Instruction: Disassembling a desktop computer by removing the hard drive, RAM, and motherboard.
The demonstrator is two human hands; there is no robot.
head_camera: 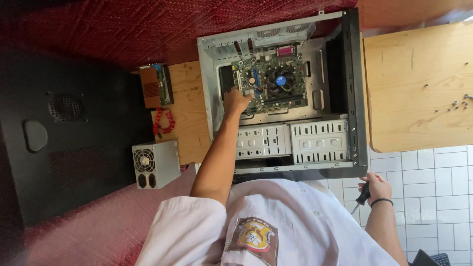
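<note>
Left hand [235, 101] is placed inside the open computer case [354, 88], on the motherboard [276, 81].

The left grip is laid on the board's lower left corner, fingers curled; whether anything is pinched cannot be told from this view. The right hand [377, 188] is held low beside the case's near corner, clenched on a screwdriver [361, 198] with its tip pointed down. The case is laid on its side on the wooden table [189, 108]. A grey power supply [155, 163], a red cable [163, 123] and a brown card [155, 86] are seen to its left; loose screws [458, 103] are scattered at far right.
</note>
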